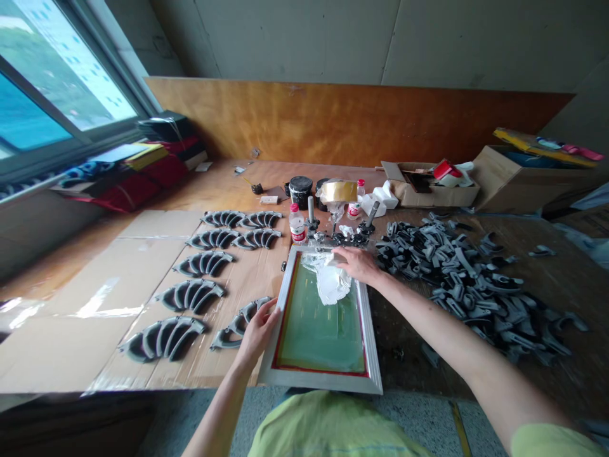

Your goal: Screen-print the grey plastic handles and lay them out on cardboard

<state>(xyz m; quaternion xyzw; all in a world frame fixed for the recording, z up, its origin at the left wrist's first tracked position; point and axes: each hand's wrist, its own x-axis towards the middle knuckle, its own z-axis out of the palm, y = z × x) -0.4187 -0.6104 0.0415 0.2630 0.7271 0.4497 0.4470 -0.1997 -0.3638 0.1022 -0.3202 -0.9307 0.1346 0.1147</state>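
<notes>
left hand [259, 330] holds the frame's [328, 379] left edge. right hand [356, 263] presses a white rag [330, 282] on the mesh. frame's long side runs away from the person.

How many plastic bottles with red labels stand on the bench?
2. One bottle stands just left of the clamps behind the screen frame; a smaller bottle stands farther back by the gold packet. Clutter may hide others.

Both arms bare, extended forward from the body. Left hand [259, 330]: forearm angled up and to the right, wrist straight, fingers curled in a light grip, thumb on top. Right hand [358, 263]: arm reaching further out and inward, palm down, fingers bent and pressing flat, knuckles raised.
</notes>
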